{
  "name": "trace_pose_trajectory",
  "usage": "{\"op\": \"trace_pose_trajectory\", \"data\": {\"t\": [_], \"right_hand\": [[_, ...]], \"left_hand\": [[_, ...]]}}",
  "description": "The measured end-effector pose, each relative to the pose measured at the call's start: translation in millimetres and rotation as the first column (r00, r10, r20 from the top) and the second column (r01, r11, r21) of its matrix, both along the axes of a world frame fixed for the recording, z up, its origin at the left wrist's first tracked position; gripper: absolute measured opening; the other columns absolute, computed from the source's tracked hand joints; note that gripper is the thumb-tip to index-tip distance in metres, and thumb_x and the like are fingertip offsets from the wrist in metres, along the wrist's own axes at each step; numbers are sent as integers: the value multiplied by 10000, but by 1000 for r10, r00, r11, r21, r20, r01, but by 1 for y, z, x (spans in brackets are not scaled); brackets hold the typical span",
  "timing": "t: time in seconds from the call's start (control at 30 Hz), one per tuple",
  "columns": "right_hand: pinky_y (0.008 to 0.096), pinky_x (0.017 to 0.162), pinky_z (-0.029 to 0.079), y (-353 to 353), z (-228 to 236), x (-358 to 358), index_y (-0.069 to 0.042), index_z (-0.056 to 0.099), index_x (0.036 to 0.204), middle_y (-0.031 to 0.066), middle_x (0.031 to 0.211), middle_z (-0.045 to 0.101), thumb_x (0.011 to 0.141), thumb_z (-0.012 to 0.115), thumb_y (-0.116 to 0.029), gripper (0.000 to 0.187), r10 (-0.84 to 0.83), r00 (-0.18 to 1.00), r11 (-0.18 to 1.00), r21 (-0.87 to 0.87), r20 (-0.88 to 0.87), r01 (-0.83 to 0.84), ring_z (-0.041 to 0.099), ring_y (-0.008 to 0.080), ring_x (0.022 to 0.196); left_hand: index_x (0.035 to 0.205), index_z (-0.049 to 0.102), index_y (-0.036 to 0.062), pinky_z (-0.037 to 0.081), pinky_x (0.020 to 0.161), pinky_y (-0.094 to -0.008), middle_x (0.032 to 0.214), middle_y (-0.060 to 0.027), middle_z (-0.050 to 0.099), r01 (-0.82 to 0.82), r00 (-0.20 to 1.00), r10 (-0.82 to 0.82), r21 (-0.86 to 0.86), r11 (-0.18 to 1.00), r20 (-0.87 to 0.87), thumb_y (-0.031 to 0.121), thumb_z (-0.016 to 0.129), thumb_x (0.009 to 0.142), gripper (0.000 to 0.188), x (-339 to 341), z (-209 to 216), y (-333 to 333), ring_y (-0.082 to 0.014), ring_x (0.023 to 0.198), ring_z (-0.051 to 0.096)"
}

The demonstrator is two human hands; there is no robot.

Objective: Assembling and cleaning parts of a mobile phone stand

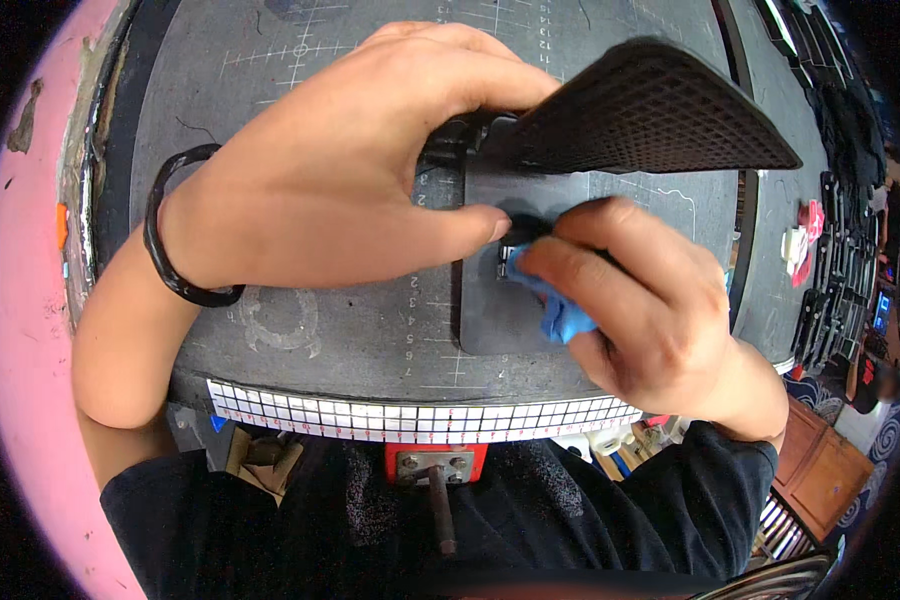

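Note:
A flat black panel (490,320) lies on the grey board, and from its far end a stiff black flap (660,110) with a diamond texture rises at a slant. My left hand (360,170), a dark bracelet at its wrist, curls round the near-left side of the flap; its fingertips are hidden behind it. The left thumb reaches toward a small shiny metal piece (504,262) on the panel. My right hand (650,290) pinches a crumpled blue cloth (565,315) against the panel beside that metal piece. A dark part between the two hands is too covered to name.
White grid lines mark the grey board (350,340), and a white ruler strip (430,422) runs along its near edge. Below it sits a red bracket (435,463) with a bolt. A pink surface (40,300) lies left; black objects (830,260) and a pink-white item (800,240) lie right.

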State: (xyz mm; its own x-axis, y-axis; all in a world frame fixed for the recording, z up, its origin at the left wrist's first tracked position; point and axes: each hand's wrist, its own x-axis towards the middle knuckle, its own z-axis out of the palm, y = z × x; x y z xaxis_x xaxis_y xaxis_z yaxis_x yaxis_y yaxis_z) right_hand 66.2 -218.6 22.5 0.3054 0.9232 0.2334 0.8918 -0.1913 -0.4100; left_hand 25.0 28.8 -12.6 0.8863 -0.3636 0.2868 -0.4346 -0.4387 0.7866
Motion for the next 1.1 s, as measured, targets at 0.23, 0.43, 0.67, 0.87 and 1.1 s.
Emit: {"op": "trace_pose_trajectory", "data": {"t": [0.23, 0.43, 0.67, 0.87, 1.1], "right_hand": [[380, 658, 568, -6, 3, -1, 23, 744, 1021, 155, 945, 649, 656, 717, 31, 366, -36, 999, 999, -39, 2, 36, 693, 303, 778], [366, 649, 567, -10, 3, 0, 24, 750, 1016, 153, 928, 647, 661, 724, 7, 356, -14, 1000, 999, -42, 17, 15, 696, 291, 774], [373, 638, 565, -8, 4, 0, 23, 752, 1013, 149, 933, 646, 654, 725, 8, 360, -31, 999, 999, -42, 23, 32, 695, 291, 765], [379, 641, 567, -7, 5, 2, 36, 737, 1035, 153, 955, 645, 626, 712, 8, 411, 9, 997, 1000, -20, 81, -8, 694, 305, 772], [388, 677, 569, -3, 5, 0, 33, 728, 1024, 154, 974, 643, 625, 699, -13, 403, -24, 997, 998, -52, 74, 28, 691, 316, 804]], "left_hand": [[1323, 658, 1, 487, 1079, -365, 1298, -114, 702, -8, 997, 2, 76, 997, 79, -6, 880, 751, 613, -3, 1, 1, -218, 1213, 641], [1336, 652, 1, 494, 1070, -375, 1298, -124, 699, 6, 997, -10, 54, 999, 75, -2, 875, 760, 618, -3, 1, 2, -218, 1223, 635], [1358, 636, -1, 496, 1062, -352, 1287, -103, 693, 20, 1000, -20, -83, 996, -2, -48, 858, 772, 629, -4, -6, 0, -192, 1212, 625], [1348, 637, -4, 497, 1062, -355, 1280, -97, 695, 10, 999, -13, -99, 995, -29, -53, 871, 754, 640, -5, -7, -1, -192, 1198, 630], [1309, 660, 13, 491, 1064, -357, 1267, -90, 699, -51, 999, 51, -19, 999, -13, -41, 874, 732, 617, -8, -4, -2, -199, 1193, 635]]}}
